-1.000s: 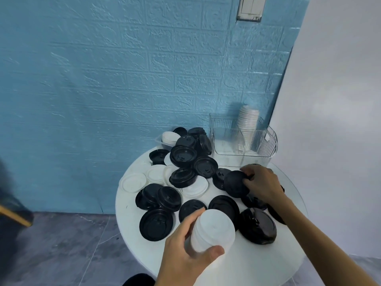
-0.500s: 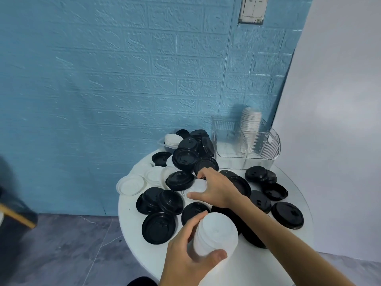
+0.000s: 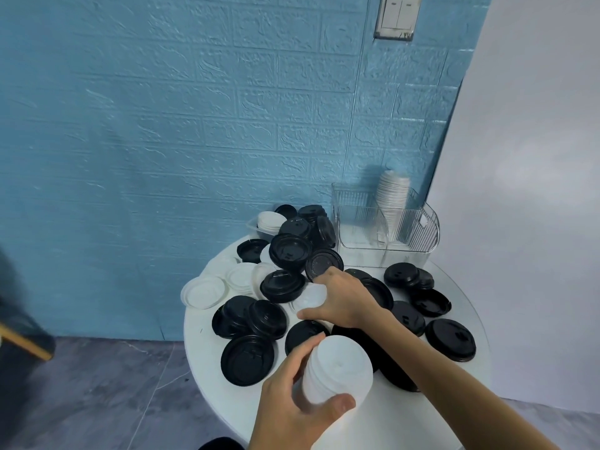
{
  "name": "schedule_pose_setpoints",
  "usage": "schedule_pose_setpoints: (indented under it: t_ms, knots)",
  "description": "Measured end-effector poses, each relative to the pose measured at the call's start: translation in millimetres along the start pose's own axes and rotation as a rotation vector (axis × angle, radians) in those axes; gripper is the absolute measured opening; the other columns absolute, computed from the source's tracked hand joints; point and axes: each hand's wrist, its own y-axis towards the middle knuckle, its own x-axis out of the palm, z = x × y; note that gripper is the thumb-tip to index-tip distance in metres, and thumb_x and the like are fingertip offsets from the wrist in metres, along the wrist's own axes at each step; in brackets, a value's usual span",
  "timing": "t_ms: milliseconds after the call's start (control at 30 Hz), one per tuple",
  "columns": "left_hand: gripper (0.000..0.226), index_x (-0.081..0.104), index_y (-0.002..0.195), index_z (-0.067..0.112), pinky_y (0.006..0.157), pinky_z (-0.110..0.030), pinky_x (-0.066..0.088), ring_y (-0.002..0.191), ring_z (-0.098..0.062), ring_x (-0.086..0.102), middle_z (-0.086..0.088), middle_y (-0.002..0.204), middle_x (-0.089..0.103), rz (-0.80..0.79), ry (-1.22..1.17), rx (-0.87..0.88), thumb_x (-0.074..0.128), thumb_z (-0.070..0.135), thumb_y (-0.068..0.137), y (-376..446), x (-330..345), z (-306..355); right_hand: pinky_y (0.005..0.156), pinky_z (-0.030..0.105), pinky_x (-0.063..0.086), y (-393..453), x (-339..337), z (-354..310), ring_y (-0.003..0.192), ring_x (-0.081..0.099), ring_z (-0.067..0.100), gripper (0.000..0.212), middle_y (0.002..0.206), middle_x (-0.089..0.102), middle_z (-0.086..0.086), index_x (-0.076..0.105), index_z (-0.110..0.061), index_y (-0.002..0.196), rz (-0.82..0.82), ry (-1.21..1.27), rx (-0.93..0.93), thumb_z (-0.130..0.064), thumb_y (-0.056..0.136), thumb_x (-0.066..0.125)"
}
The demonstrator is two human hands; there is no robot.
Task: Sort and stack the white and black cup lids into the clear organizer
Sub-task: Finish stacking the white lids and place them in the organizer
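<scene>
A stack of white lids [image 3: 337,368] is gripped in the left hand [image 3: 292,414], fingers and thumb curled round its side. A loose white lid [image 3: 310,295] in the pile on the table [image 3: 207,355] is covered by the right hand [image 3: 345,298], fingers bent over it; whether it is already pinched cannot be told. Black lids [image 3: 248,358] lie scattered around. The clear organizer [image 3: 386,228] at the back holds one white stack [image 3: 393,193]. Lids judged light, thin, slightly flexible, slippery; best taken by the rim.

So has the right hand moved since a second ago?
Yes. The right hand has swung leftward, away from the clear organizer, onto a white lid mid-table.
</scene>
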Motion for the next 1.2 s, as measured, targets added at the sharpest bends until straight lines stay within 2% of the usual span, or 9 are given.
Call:
schedule_pose_setpoints:
  t_ms: [200,300,467,633,767,867,933,1100,1200]
  knots:
    - [0.085,0.057,0.134,0.054,0.100,-0.014,0.047,0.131,-0.006,0.059,0.020,0.134,0.067,0.013,-0.008,0.013,0.089,0.071,0.057,1,1,3,0.088,0.036,0.048,-9,-4,8,0.102,0.057,0.019,0.063,0.110,0.059,-0.005,0.068,-0.025,0.099,0.047,0.038,0.014,-0.077,0.063,0.070]
    - [0.085,0.055,0.133,0.057,0.100,-0.013,0.047,0.131,-0.005,0.059,0.021,0.134,0.067,0.019,-0.003,0.017,0.088,0.073,0.056,1,0,4,0.090,0.034,0.049,-17,-11,9,0.102,0.059,0.016,0.072,0.109,0.062,-0.008,0.069,-0.026,0.104,0.077,0.100,0.016,-0.082,0.060,0.067]
    - [0.083,0.054,0.133,0.060,0.102,-0.017,0.049,0.129,-0.003,0.060,0.023,0.132,0.067,0.014,0.011,0.027,0.089,0.069,0.058,1,1,2,0.095,0.029,0.045,-35,-37,3,0.110,0.058,0.011,0.072,0.120,0.062,-0.014,0.064,-0.032,0.123,0.144,0.187,0.016,-0.074,0.066,0.075]
    - [0.082,0.056,0.132,0.058,0.100,-0.016,0.048,0.127,-0.006,0.062,0.020,0.131,0.069,0.018,0.019,0.028,0.090,0.065,0.059,0,1,2,0.091,0.028,0.050,-81,-66,-11,0.102,0.060,0.000,0.060,0.111,0.063,-0.023,0.064,-0.039,0.115,0.243,0.366,-0.063,-0.072,0.067,0.076]
    - [0.077,0.058,0.130,0.058,0.101,-0.029,0.053,0.121,-0.009,0.067,0.015,0.125,0.073,-0.002,0.006,0.013,0.092,0.046,0.061,0,0,-1,0.088,0.022,0.048,-131,-58,-20,0.109,0.058,-0.002,0.067,0.120,0.059,-0.029,0.060,-0.043,0.124,0.236,0.406,-0.140,-0.077,0.068,0.072]
    - [0.077,0.059,0.130,0.054,0.099,-0.038,0.054,0.119,-0.013,0.068,0.009,0.123,0.074,0.000,-0.013,0.001,0.095,0.049,0.062,0,1,-2,0.089,0.018,0.042,-154,-42,-21,0.114,0.054,-0.004,0.070,0.126,0.053,-0.032,0.057,-0.045,0.128,0.201,0.361,-0.142,-0.075,0.068,0.072]
    - [0.077,0.060,0.129,0.054,0.097,-0.035,0.056,0.119,-0.013,0.068,0.010,0.124,0.074,0.030,0.001,0.017,0.095,0.054,0.061,0,2,-2,0.092,0.016,0.042,-160,-34,-21,0.119,0.052,-0.003,0.068,0.126,0.052,-0.033,0.056,-0.045,0.128,0.183,0.355,-0.142,-0.071,0.067,0.075]
    - [0.075,0.061,0.130,0.052,0.099,-0.027,0.054,0.123,-0.013,0.066,0.012,0.128,0.072,0.041,0.007,0.030,0.093,0.049,0.062,-1,3,0,0.097,0.017,0.042,-165,-30,-19,0.126,0.048,-0.005,0.066,0.129,0.051,-0.034,0.056,-0.046,0.128,0.176,0.379,-0.127,-0.064,0.068,0.077]
    - [0.080,0.066,0.131,0.043,0.099,-0.020,0.052,0.122,-0.009,0.067,0.014,0.126,0.073,0.025,-0.020,0.003,0.097,0.044,0.058,-2,2,1,0.096,0.013,0.040,-165,-30,-17,0.125,0.048,-0.007,0.065,0.131,0.050,-0.036,0.055,-0.047,0.130,0.162,0.400,-0.102,-0.062,0.071,0.076]
